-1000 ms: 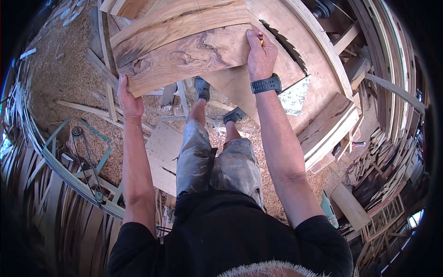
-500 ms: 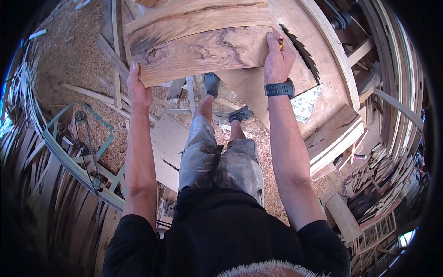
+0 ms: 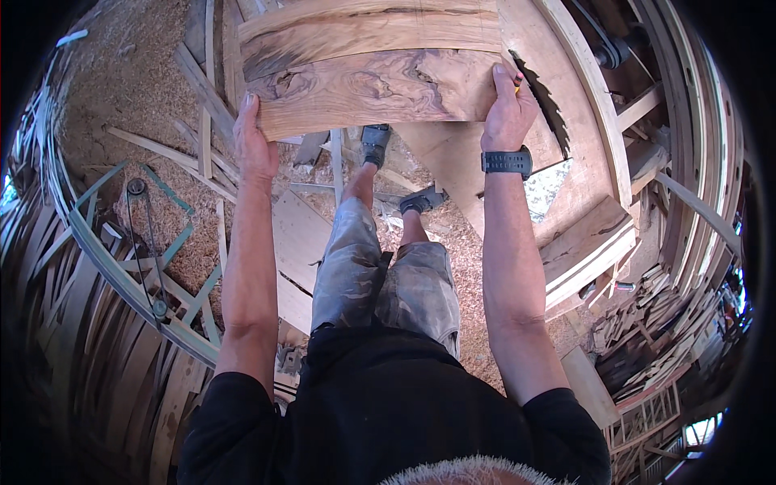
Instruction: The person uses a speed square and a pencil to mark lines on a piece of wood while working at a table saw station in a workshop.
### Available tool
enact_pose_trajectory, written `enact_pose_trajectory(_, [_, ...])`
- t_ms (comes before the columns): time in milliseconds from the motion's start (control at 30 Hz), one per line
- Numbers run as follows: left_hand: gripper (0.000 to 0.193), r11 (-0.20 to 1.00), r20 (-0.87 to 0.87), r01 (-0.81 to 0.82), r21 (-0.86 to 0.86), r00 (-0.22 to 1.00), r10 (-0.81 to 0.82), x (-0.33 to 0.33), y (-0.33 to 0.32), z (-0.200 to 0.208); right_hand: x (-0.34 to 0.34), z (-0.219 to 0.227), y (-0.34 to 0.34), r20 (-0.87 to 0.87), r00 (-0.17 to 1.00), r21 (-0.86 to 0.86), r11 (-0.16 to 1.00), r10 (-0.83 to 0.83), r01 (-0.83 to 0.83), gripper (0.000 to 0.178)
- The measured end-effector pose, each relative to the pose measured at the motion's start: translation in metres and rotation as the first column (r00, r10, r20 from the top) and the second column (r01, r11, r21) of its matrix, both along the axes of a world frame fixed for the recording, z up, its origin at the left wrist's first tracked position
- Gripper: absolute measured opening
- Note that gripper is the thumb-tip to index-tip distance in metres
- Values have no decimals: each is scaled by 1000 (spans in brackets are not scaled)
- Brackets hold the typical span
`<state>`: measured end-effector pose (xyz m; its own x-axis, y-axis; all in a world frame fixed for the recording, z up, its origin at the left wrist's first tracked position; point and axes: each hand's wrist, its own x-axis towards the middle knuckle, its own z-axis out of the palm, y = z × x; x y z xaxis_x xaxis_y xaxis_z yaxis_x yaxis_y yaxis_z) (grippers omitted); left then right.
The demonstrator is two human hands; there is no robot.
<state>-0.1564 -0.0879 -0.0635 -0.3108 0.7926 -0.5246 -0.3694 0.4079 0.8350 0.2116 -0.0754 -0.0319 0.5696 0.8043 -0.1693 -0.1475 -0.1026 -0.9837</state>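
Note:
A broad wooden board [image 3: 356, 90] with swirling dark grain is held out in front of me. A dark curved seam separates it from a second streaked strip of wood [image 3: 339, 36] behind it; whether the two are joined I cannot tell. My left hand [image 3: 255, 144] grips the near left corner, thumb on top and fingers hidden below. At the right end my right hand [image 3: 509, 117] is closed on the board the same way. A short pencil [image 3: 517, 83] with a red and yellow end pokes out beside its thumb. A black watch [image 3: 508, 162] is on my right wrist.
Right of the board, a large toothed saw blade [image 3: 546, 105] rises through a wooden table top [image 3: 594, 137]. A stack of thick boards [image 3: 586, 246] lies nearer. Left stands a green metal frame with a belt and pulleys [image 3: 145, 250]. Sawdust and offcuts [image 3: 162, 158] cover the floor around my feet.
Both hands and the board have shifted a little to the right. My grip on it looks the same.

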Motion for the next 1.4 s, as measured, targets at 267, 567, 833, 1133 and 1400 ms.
enact_pose_trajectory(267, [65,1000,-3,23,-8,1000,-23,8,2,10,1,-8,2,71,997,36,999,-7,4,32])
enact_pose_trajectory(567, [61,997,-92,74,-7,993,-74,23,11,26,13,-8,-2,108,994,0,1000,-7,7,41])
enact_pose_trajectory(833, [56,989,-189,143,-36,971,-148,14,10,43,65,30,-114,621,783,-275,930,-22,245,47])
enact_pose_trajectory(1133, [65,969,-256,246,-13,936,-241,-1,18,26,118,0,-212,652,655,-726,563,382,395,81])
enact_pose_trajectory(1400, [70,982,-196,186,-17,963,-186,5,15,27,123,-12,-219,694,638,-661,648,335,378,85])
